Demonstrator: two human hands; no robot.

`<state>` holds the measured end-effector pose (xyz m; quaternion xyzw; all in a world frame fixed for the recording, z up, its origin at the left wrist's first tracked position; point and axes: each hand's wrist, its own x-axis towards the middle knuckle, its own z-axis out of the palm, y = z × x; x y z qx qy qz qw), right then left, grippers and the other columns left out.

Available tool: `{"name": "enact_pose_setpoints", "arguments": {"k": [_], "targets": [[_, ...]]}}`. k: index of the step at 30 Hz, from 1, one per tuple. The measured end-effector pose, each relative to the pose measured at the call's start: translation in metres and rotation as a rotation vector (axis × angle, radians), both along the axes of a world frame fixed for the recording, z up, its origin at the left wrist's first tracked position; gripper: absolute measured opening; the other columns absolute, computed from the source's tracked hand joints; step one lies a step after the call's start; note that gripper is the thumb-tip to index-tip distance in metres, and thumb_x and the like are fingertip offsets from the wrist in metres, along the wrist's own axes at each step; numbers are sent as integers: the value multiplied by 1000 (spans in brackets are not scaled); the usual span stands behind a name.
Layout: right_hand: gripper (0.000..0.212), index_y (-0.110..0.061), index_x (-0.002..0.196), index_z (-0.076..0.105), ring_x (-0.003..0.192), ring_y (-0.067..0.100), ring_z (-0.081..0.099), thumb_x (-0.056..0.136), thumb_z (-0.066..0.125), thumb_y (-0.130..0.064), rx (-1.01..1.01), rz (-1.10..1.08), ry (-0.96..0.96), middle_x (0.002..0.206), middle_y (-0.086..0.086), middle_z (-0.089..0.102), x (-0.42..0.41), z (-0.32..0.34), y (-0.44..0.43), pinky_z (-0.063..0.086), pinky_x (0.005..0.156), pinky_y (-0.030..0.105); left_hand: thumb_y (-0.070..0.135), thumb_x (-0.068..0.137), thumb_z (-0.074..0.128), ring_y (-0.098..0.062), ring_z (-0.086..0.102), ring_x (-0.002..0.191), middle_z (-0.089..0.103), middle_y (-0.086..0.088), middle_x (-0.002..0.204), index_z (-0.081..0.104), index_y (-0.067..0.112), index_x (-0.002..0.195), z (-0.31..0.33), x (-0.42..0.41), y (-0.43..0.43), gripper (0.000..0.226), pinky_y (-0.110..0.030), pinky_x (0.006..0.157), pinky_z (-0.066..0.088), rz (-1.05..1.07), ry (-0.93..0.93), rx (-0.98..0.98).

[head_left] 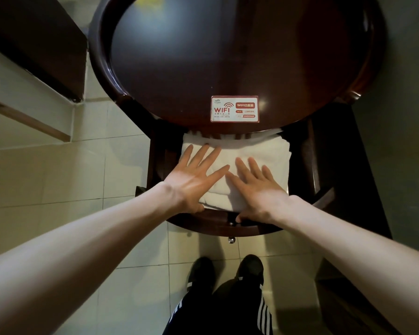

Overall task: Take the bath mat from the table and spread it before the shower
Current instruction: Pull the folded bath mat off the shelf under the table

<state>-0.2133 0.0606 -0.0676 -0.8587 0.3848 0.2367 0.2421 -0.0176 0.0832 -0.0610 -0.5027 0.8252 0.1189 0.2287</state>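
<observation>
A folded white bath mat (259,151) lies on the lower shelf of a dark round wooden table (102,76), partly hidden under the table top. My left hand (194,177) lies flat on the mat's left half with straight, spread fingers. On the right half rests my right hand (257,187), fingers also straight, its thumb down at the shelf's front edge (218,226).
A WIFI card (235,109) is stuck near the front of the glossy table top. Pale floor tiles (58,177) spread to the left and below. Dark furniture stands at the upper left and along the right. My shoes (249,267) stand just before the table.
</observation>
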Motion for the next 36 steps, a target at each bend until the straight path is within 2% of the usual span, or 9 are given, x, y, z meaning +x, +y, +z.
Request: {"name": "enact_pose_setpoints", "arguments": {"k": [7, 12, 17, 24, 28, 30, 32, 34, 36], "targets": [[105, -21, 148, -15, 140, 40, -22, 84, 66, -40, -98, 95, 92, 155, 14, -25, 2, -4, -7, -2, 117, 52, 56, 70, 74, -37, -30, 139, -26, -14, 155, -24, 15, 146, -15, -16, 2, 131, -56, 105, -23, -1, -118, 63], [107, -14, 147, -17, 139, 49, -15, 82, 65, -40, -221, 155, 134, 154, 23, -19, 8, -7, -8, 5, 114, 57, 52, 75, 71, -37, -27, 140, -24, -13, 156, -20, 10, 147, -19, -17, -3, 123, -57, 108, -19, 2, -146, 24], [111, -3, 145, -3, 138, 51, 6, 76, 68, -53, -334, 192, 133, 153, 27, 0, 13, -8, -13, 23, 106, 58, 38, 84, 63, -37, -19, 143, -20, -14, 157, -16, 8, 148, -23, -13, -7, 107, -58, 111, -14, -28, -172, -63], [102, -2, 140, 16, 132, 43, 23, 73, 66, -60, -360, 155, 83, 146, 22, 19, 16, -5, -21, 31, 100, 52, 49, 77, 69, -38, -16, 144, -21, -14, 157, -20, 7, 147, -19, -14, -14, 120, -58, 110, -13, -46, -219, -58], [101, -3, 141, 16, 133, 43, 20, 73, 66, -58, -349, 142, 74, 147, 22, 18, 15, -6, -17, 29, 101, 53, 19, 94, 42, -38, -16, 144, -20, -14, 158, -17, 7, 148, -17, -16, -9, 81, -59, 114, -6, -40, -175, -92], [102, -3, 142, 14, 134, 45, 19, 74, 65, -59, -346, 138, 78, 148, 23, 16, 14, -6, -13, 27, 102, 54, 11, 91, 20, -38, -15, 144, -19, -14, 158, -15, 7, 148, -17, -17, -5, 67, -59, 114, -6, -44, -146, -90], [102, -3, 143, 12, 135, 46, 16, 75, 64, -59, -335, 135, 82, 149, 24, 13, 12, -7, -7, 25, 104, 56, 10, 82, 5, -39, -17, 143, -19, -15, 158, -15, 6, 148, -18, -18, 2, 70, -59, 114, -7, -48, -128, -78], [102, -3, 143, 10, 136, 47, 13, 76, 63, -59, -323, 135, 85, 150, 24, 11, 12, -9, -1, 23, 105, 57, 11, 80, 4, -40, -19, 142, -19, -16, 157, -15, 5, 148, -20, -17, 9, 71, -60, 113, -9, -47, -116, -85], [102, -3, 143, 10, 136, 48, 12, 76, 63, -58, -320, 129, 83, 151, 24, 10, 11, -9, 3, 23, 105, 58, 13, 87, 18, -41, -20, 142, -20, -17, 157, -17, 5, 147, -24, -15, 13, 70, -61, 112, -11, -34, -96, -110]]}}
